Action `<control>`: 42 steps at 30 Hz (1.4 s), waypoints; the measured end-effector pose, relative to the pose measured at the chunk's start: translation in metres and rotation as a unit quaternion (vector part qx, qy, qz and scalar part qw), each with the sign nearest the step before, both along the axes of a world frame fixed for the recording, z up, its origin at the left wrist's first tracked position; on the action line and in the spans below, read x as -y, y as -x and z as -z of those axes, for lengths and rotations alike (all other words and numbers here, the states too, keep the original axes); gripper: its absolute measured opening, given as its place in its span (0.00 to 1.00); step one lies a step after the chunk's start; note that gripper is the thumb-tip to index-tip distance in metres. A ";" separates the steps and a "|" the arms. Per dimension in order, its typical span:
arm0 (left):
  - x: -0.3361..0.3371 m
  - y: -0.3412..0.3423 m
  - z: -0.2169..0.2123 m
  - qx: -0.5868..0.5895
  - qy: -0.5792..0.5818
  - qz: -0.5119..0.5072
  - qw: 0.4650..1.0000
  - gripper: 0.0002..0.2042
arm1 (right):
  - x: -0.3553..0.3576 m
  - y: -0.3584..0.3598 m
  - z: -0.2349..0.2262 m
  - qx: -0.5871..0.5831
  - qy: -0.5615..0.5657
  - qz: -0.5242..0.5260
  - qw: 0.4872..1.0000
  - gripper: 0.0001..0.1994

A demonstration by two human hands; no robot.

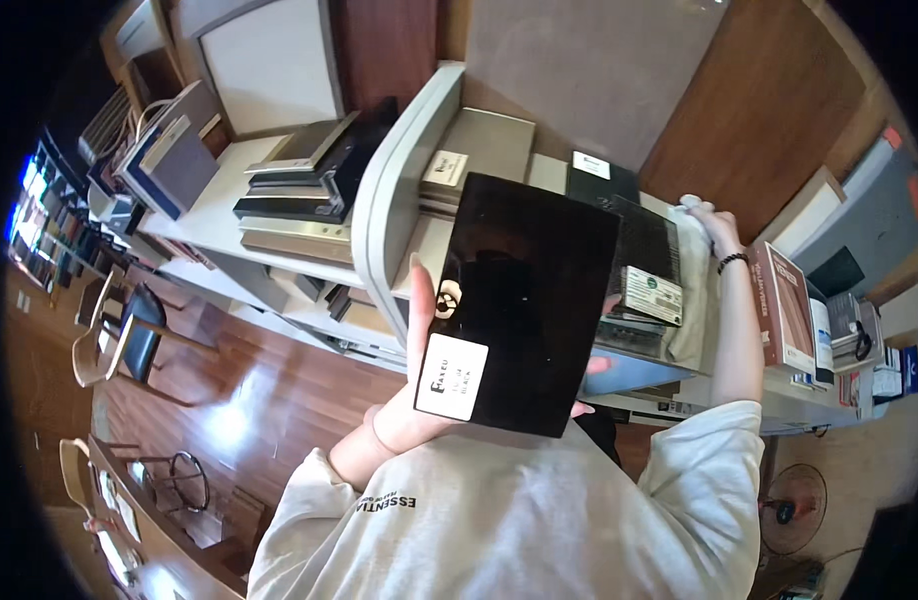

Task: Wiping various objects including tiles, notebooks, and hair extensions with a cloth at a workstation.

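My left hand (419,330) props the glossy black slab (519,300) upright against my chest, thumb and fingers wrapped around its edges; right hand (704,215) presses a cloth (691,290) on the shelf (394,200). One-handed, it could slip and chip.

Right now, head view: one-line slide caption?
Left hand holds a glossy black sample board upright; right hand presses a white cloth on shelved samples.
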State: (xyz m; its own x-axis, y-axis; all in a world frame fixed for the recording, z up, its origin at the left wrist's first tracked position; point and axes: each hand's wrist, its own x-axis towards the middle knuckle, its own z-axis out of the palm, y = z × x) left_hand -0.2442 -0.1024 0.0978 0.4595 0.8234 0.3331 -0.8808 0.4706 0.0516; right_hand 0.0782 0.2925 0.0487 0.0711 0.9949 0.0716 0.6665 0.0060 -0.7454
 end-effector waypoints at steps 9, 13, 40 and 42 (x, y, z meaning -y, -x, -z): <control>0.004 0.032 0.003 0.036 0.049 0.008 0.998 0.54 | 0.052 0.003 -0.099 0.198 -0.478 0.192 0.834 0.26; -0.002 0.033 0.000 0.025 0.033 0.033 0.999 0.54 | 0.069 0.002 -0.116 0.134 -0.462 0.153 0.863 0.23; -0.006 -0.038 0.035 0.085 0.080 0.021 0.993 0.43 | 0.345 0.121 -0.074 0.099 -0.447 -0.530 0.714 0.19; 0.001 -0.045 0.022 0.063 0.091 -0.005 0.994 0.42 | 0.339 0.115 -0.089 0.107 -0.469 -0.528 0.700 0.18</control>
